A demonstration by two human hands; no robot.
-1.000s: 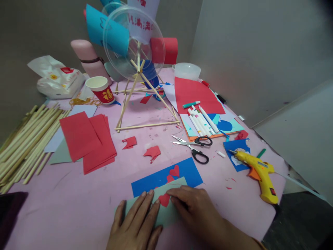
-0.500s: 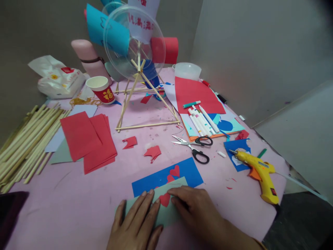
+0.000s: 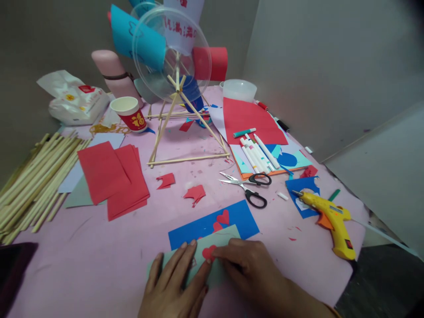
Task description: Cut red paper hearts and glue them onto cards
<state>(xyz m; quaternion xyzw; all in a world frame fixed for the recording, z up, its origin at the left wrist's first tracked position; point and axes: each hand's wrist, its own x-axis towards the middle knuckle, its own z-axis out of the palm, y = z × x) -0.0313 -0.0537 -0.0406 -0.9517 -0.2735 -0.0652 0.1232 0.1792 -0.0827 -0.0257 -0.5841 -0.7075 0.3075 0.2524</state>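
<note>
A grey-green paper strip [image 3: 228, 236] lies in front of me, partly over a blue paper strip [image 3: 243, 218]. On the grey-green strip is a red paper heart [image 3: 208, 252]. My left hand [image 3: 177, 282] rests flat on this strip with its fingers spread, one fingertip touching the heart's lower edge. A small printed mark shows between those fingers. My right hand [image 3: 250, 267] is curled, its index fingertip at the heart's right side; the thumb is mostly hidden. Another red heart [image 3: 223, 217] sits on the blue strip, and a further one there is partly covered.
Black-handled scissors [image 3: 255, 190] lie open beyond the strips. A yellow glue gun [image 3: 331, 221] is at right, near white markers [image 3: 258, 154]. Red paper cards [image 3: 115, 181] and wooden sticks [image 3: 43, 176] are at left. A stick-framed paper windmill [image 3: 177, 88] stands behind.
My left fingertip has shifted right to the heart's lower edge, uncovering a small mark on the strip. My right index finger has moved slightly down along the heart's right side.
</note>
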